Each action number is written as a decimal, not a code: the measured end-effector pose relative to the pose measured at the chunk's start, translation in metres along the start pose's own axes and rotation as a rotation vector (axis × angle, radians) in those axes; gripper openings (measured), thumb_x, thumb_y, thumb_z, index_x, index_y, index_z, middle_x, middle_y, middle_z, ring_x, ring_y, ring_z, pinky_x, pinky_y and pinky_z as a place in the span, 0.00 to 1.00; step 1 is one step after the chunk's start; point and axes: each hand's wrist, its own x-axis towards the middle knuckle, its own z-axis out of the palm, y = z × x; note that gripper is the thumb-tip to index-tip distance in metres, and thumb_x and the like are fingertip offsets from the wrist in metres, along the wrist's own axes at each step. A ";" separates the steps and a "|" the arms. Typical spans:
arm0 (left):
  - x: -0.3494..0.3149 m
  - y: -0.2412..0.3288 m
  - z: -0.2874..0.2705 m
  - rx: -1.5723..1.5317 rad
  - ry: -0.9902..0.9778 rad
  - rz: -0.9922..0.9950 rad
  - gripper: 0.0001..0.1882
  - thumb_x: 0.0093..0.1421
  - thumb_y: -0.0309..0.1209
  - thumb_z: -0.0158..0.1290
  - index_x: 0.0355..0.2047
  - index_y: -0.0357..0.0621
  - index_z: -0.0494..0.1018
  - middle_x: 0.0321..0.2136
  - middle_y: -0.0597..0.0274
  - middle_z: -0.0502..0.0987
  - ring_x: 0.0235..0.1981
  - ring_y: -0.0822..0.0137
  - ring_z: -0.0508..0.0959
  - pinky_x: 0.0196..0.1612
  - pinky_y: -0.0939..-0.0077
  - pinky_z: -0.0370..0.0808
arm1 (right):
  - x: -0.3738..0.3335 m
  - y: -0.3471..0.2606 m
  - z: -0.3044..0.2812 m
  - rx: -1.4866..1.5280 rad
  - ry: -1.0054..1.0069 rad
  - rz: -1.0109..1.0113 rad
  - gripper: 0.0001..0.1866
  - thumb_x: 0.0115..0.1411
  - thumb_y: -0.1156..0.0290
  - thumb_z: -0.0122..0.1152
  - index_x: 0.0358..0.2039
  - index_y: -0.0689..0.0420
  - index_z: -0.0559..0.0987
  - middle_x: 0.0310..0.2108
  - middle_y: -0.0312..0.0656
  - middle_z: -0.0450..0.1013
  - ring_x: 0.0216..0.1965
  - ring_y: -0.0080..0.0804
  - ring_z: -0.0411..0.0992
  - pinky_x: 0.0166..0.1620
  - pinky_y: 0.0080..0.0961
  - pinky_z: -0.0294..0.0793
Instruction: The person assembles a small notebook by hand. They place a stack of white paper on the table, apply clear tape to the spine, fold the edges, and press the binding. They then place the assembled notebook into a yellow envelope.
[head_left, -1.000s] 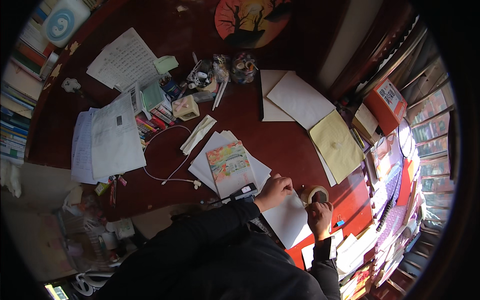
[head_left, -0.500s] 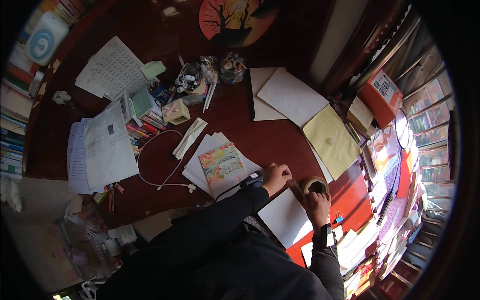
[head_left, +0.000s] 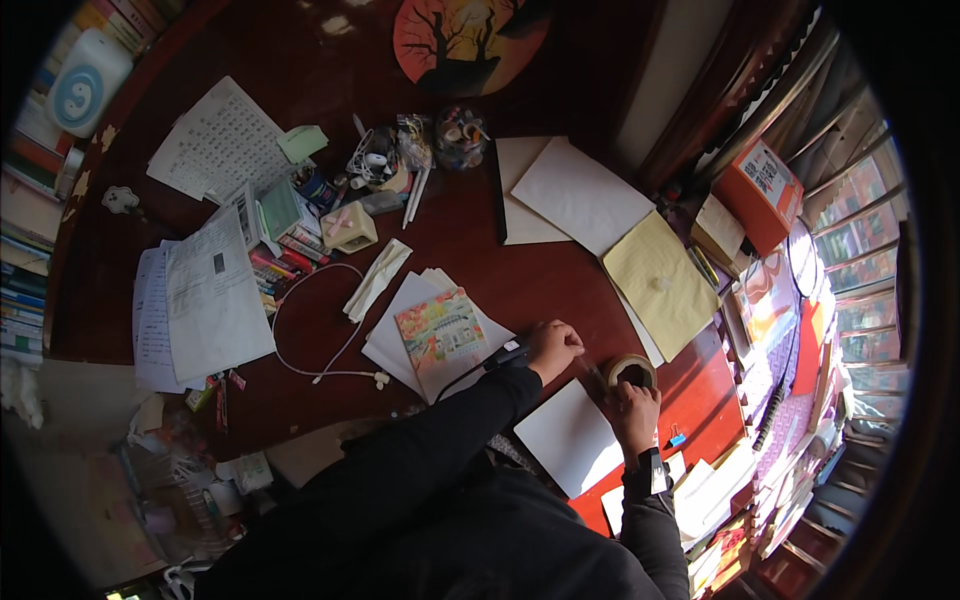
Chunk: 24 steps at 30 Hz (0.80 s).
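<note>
A roll of tape [head_left: 634, 360] stands over the red desk's right half, beside a blank white sheet [head_left: 568, 437]. My right hand [head_left: 634, 405] grips the roll from its near side, fingers bent over the rim. To the left, my left hand [head_left: 555, 347] is closed in a pinch just past the sheet's far corner. A faint see-through strip of tape [head_left: 594, 377] runs from the roll toward those fingertips; its end is hard to make out. Left of that hand lie more white sheets with a colourful illustrated booklet [head_left: 440, 331] on top.
A yellow sheet [head_left: 660, 285] and white papers lie beyond the roll. A blue binder clip [head_left: 677, 440] sits right of my right hand. Farther left are a cream-coloured box [head_left: 349, 228], a white cable [head_left: 318, 377], a jar [head_left: 462, 137] and printed papers [head_left: 218, 300]. An orange box [head_left: 757, 196] stands by the window.
The hands and tape roll keep almost the same places. The view has shifted slightly, and my left fingers have moved a touch.
</note>
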 end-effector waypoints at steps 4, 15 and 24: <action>0.001 0.005 0.001 0.011 0.031 -0.008 0.08 0.49 0.35 0.65 0.26 0.48 0.79 0.32 0.63 0.80 0.38 0.60 0.79 0.51 0.63 0.69 | 0.000 -0.001 0.000 0.000 -0.004 0.005 0.08 0.54 0.65 0.65 0.31 0.54 0.76 0.27 0.42 0.76 0.35 0.44 0.73 0.49 0.42 0.64; 0.006 0.013 -0.011 -0.322 0.102 -0.016 0.08 0.50 0.30 0.66 0.26 0.44 0.76 0.30 0.60 0.80 0.35 0.57 0.78 0.45 0.63 0.72 | -0.002 0.001 0.008 0.012 0.011 0.023 0.09 0.54 0.66 0.65 0.30 0.55 0.76 0.28 0.42 0.76 0.36 0.45 0.73 0.49 0.42 0.65; 0.006 0.017 -0.117 -0.073 0.186 0.207 0.09 0.50 0.30 0.66 0.24 0.44 0.76 0.28 0.64 0.80 0.36 0.59 0.75 0.41 0.64 0.71 | 0.000 -0.013 -0.006 0.130 -0.020 0.126 0.19 0.50 0.67 0.71 0.42 0.57 0.76 0.36 0.42 0.77 0.42 0.44 0.73 0.51 0.40 0.66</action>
